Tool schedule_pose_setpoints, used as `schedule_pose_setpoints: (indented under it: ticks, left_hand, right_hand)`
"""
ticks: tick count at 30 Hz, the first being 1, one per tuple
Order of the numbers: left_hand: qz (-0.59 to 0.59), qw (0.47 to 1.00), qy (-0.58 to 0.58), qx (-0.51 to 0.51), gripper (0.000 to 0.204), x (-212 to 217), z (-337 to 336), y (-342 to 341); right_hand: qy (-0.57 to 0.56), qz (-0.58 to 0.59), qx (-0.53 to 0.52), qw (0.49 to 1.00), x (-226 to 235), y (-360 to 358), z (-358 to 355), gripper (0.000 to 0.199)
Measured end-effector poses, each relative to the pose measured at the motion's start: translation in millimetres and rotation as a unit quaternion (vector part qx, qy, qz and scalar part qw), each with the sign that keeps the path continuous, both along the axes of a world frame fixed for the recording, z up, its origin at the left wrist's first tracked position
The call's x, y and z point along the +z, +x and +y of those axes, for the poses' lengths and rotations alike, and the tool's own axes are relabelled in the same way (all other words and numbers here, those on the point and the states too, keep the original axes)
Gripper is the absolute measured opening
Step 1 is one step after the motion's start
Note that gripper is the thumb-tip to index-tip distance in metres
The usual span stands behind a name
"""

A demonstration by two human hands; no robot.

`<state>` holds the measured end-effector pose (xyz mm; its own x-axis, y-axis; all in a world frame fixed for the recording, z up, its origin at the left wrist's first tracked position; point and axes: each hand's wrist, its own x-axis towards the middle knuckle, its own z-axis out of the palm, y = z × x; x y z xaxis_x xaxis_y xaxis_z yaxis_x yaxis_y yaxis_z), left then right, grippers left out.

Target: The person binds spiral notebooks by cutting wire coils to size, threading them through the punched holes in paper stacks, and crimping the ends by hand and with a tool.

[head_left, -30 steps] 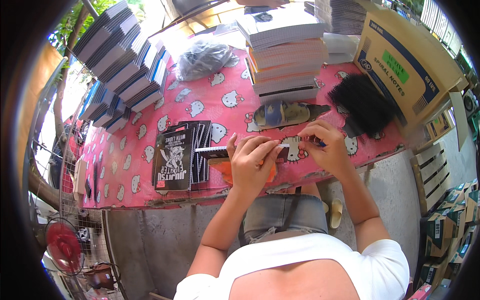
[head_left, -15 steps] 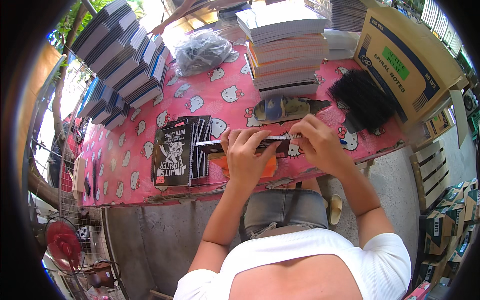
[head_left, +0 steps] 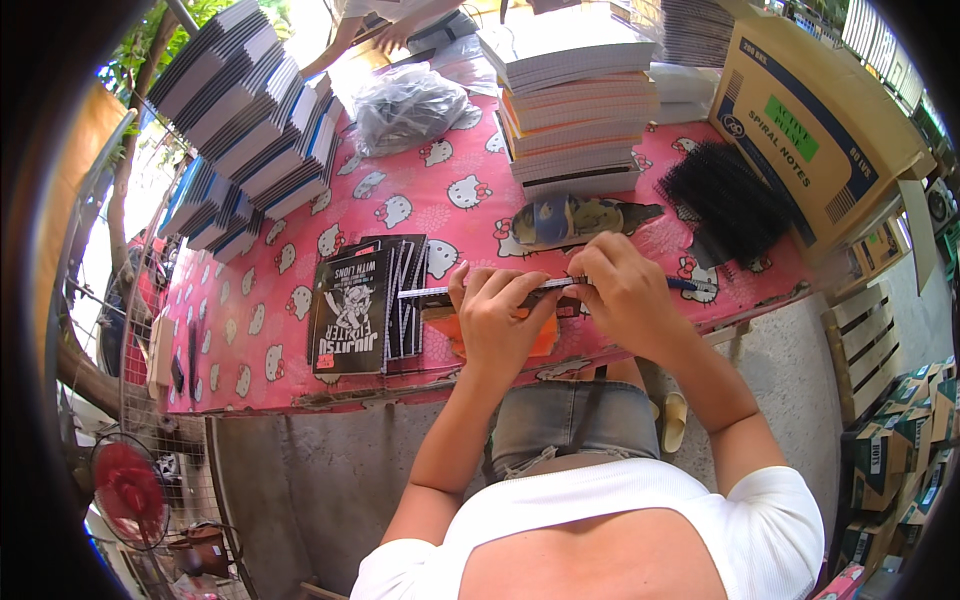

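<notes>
My left hand (head_left: 497,318) is closed around a thin dark-covered notebook (head_left: 425,294), held on edge with its white page edge upward. At the right end of that edge, my right hand (head_left: 627,300) is closed, thumb and fingertips together. Whatever lies between those fingertips is too small to make out. An orange piece (head_left: 540,338) shows beneath the notebook and my left hand. Left of my hands lies a small pile of black spiral notebooks (head_left: 350,315) with white lettering and a drawing. A dark blue slender item (head_left: 690,285) sticks out just right of my right hand.
A heap of black spiral coils (head_left: 720,195) lies beside a cardboard box (head_left: 800,125). A camouflage-patterned bundle (head_left: 580,218) sits before a tall paper stack (head_left: 575,110). Notebook stacks (head_left: 250,110) and a clear plastic bag (head_left: 410,105) stand farther back. Another person's hand (head_left: 390,38) shows at the top.
My right hand has shifted slightly left along the notebook's edge, its fingers more closed. At the far side, the other person's arm and hand have come further into view.
</notes>
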<state>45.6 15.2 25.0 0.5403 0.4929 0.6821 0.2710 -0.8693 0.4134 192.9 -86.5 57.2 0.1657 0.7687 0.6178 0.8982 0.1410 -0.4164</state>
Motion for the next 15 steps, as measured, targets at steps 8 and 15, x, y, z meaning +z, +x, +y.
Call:
schedule_pose_setpoints:
  ticks: [8,15]
  left_hand:
    - [-0.035,0.999,-0.030,0.004,0.025,-2.1,-3.7,0.5]
    - [-0.026,0.998,0.038,0.048,0.028,-5.6,2.6,-4.4]
  right_hand:
    - [-0.222,-0.084,-0.006,0.971,-41.2,113.5,69.2,0.034]
    - [-0.221,0.003,-0.059,0.974,-90.9,125.2,72.6,0.041]
